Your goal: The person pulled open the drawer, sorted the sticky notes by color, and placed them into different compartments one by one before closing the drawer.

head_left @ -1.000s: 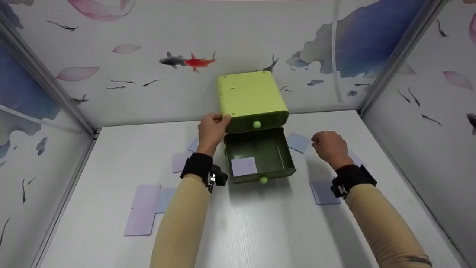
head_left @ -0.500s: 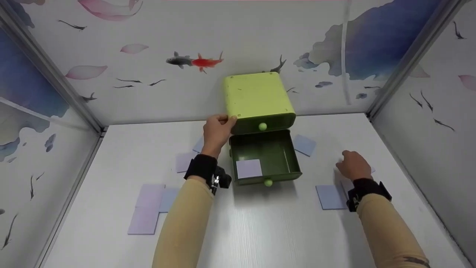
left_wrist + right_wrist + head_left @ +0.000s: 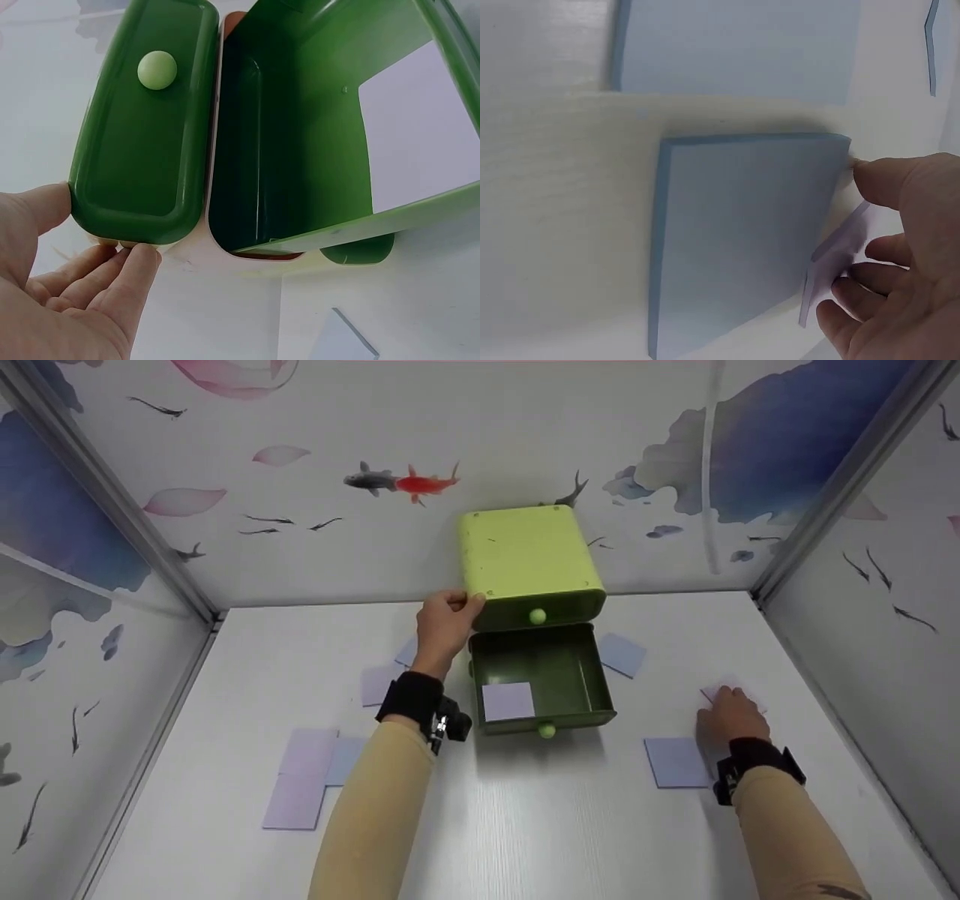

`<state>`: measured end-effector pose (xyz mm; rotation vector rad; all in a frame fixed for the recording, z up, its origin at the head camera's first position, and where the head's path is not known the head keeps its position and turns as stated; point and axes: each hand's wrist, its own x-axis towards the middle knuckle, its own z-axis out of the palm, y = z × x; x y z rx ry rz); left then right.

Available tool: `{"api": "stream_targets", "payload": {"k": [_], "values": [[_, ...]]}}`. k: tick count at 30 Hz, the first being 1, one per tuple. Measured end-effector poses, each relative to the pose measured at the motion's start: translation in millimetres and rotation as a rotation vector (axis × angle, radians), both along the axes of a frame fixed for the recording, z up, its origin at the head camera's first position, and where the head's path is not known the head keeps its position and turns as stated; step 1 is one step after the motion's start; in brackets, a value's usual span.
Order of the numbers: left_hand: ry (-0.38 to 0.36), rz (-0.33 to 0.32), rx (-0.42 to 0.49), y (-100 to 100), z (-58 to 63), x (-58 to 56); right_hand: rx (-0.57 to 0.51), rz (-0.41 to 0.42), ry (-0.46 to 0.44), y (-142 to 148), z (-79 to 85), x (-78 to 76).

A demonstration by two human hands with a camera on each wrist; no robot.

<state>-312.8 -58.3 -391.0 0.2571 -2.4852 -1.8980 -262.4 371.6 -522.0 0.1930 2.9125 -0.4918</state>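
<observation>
My left hand holds the front left corner of a lime-green two-drawer box; in the left wrist view the thumb and fingers lie around the edge beside the shut upper drawer. The lower drawer is pulled out, with a pale purple sticky-note pad inside. My right hand is low at the table's right side, fingers loosely bent over a purple pad. In the right wrist view, the thumb is beside the corner of a blue pad, fingertips near purple pads.
A blue pad lies near the right hand, another beside the box. On the left lie purple pads, a blue pad and a purple pad. Patterned walls enclose the table's back and sides.
My right hand has moved rightward and toward me, away from the blue pad beside the box, down to the purple pad. My left hand keeps its hold on the box.
</observation>
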Motion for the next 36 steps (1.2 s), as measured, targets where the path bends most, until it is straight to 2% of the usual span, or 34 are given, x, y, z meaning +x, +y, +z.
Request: {"api": "stream_targets", "payload": {"k": [5,11,15,21,27,36], "values": [[-0.002,0.001,0.004,0,-1.3,0.4,0.029,0.018,-0.008,0,-0.3,-0.9],[0.005,0.011,-0.031,0,-3.2,-0.7,0.059,0.044,0.032,-2,-3.5,-6.2],[0.001,0.008,-0.028,0,-3.5,-0.8,0.03,0.034,0.052,0,-9.9,-5.8],[-0.007,0.001,-0.025,0,-1.0,-1.4,-0.066,0.005,0.01,6,-13.7,-7.2],[-0.011,-0.005,-0.021,0,1.5,-1.0,-0.03,-0.005,-0.004,7,-9.7,-10.3],[-0.016,-0.006,-0.021,-1,-0.6,-1.4,0.069,-0.004,0.144,4,-10.2,-16.0]]}}
